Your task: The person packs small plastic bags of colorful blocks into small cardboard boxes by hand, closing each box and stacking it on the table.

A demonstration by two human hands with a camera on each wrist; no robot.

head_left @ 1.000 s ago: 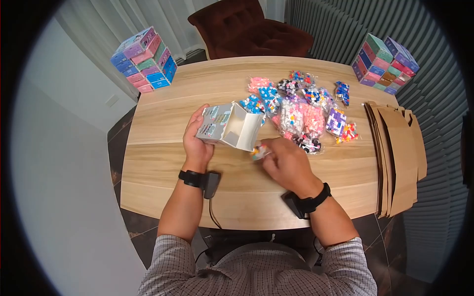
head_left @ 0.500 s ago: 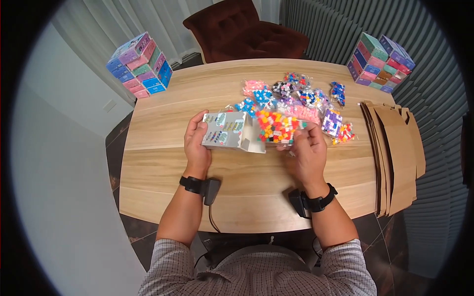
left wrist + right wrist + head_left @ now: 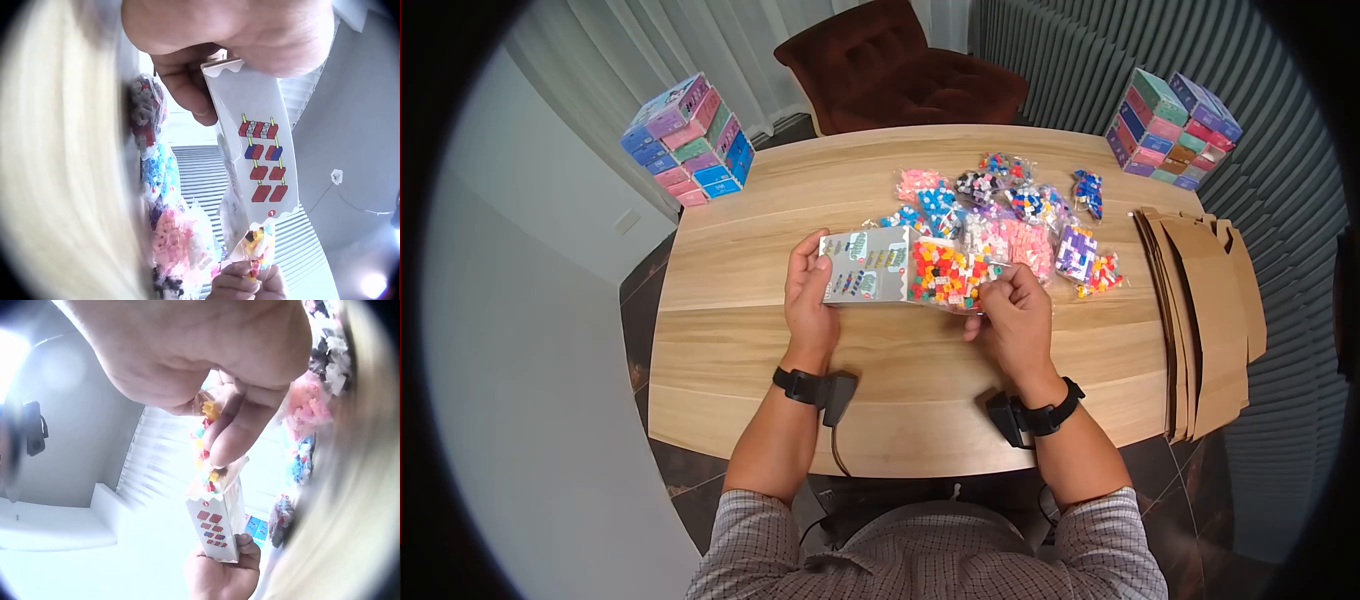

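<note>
My left hand (image 3: 810,300) grips a small grey printed box (image 3: 870,265) by its left end, above the table. A brick diagram shows on the box's narrow side (image 3: 262,156) in the left wrist view. At the box's right end, a clear bag of red, orange, yellow and white toy bricks (image 3: 948,274) sits right at the opening. My right hand (image 3: 1018,315) pinches the far edge of that bag between thumb and fingers. In the right wrist view the bag's bricks (image 3: 209,434) line up with the box's open end.
Several bags of bricks (image 3: 1025,245) lie heaped beyond my hands. Stacks of coloured boxes stand at the back left (image 3: 690,140) and back right (image 3: 1170,130). Flattened brown cardboard (image 3: 1200,320) lies along the right edge. A brown chair (image 3: 910,80) is behind the table (image 3: 730,390).
My right hand brought the brick bag up to the box and against its open end. The left hand turned the box so its opening faces right and its printed side faces up.
</note>
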